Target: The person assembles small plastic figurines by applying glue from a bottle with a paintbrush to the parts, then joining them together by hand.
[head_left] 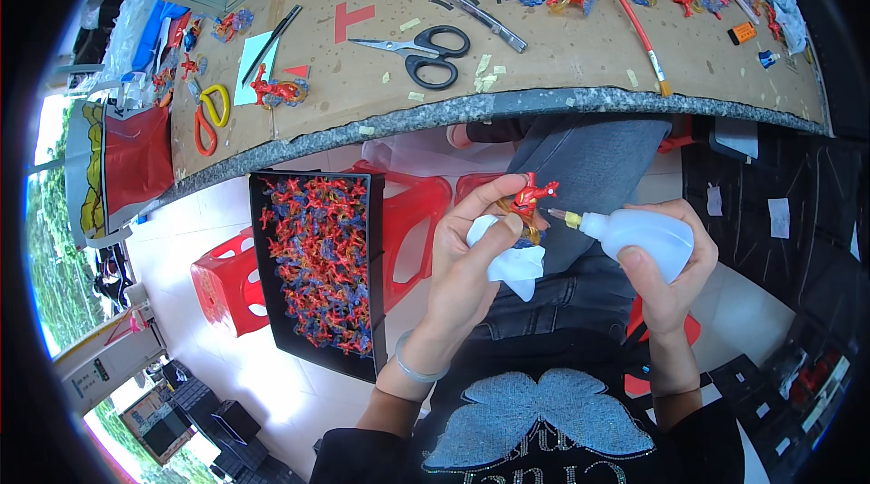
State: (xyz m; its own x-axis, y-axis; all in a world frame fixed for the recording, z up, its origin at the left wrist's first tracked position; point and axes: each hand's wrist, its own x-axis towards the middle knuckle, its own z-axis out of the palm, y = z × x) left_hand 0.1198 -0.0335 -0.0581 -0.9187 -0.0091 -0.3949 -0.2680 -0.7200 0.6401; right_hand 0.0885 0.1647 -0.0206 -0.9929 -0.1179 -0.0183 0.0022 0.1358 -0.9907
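My left hand point(476, 253) pinches a small red figurine point(527, 200) with a translucent yellow and blue base. A white tissue point(517, 268) is tucked under the thumb of that same hand. Wrapped round a white squeeze bottle point(648, 237) is my right hand point(678, 277). The bottle lies tilted on its side, its yellow collar and thin needle tip point(564, 215) pointing at the figurine from close by. Whether the tip touches the figurine I cannot tell. Both hands are over my lap, in front of the table edge.
A black tray point(288, 339) full of similar red figurines rests beside me on red stools point(222, 280). On the cardboard-covered table point(317, 112) lie black scissors point(426, 51), yellow-and-red scissors point(210, 117), a red brush point(634, 26), a utility knife point(480, 17) and more figurines.
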